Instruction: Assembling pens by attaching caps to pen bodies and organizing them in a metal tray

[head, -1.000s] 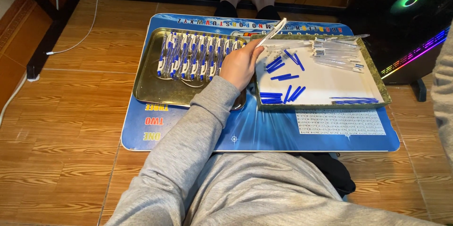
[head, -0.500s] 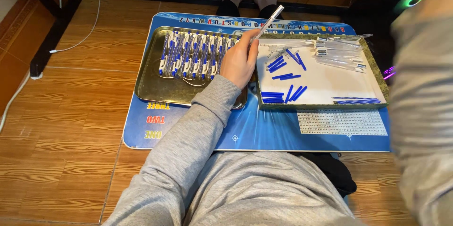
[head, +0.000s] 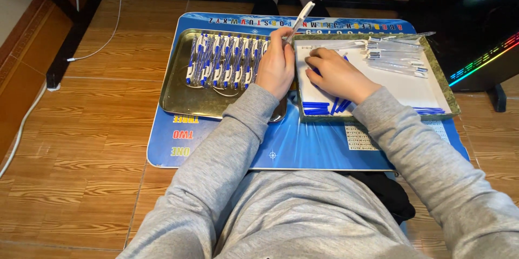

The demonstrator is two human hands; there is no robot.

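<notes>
The left hand is closing its grip around a white pen barrel, holding it tilted up over the gap between the gold tray of assembled pens and the white-lined tray. The right hand is resting palm down in that second tray, fingers curling over loose blue refills; whether its grip is pinching one cannot be told. Clear barrels are lying just beyond.

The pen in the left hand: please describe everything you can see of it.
The pen is slim, with a white barrel and small dark marks near its upper end. The left hand grips its lower end, so the tip is hidden. It tilts up and to the right, raised above the edge of the white tray.
</notes>
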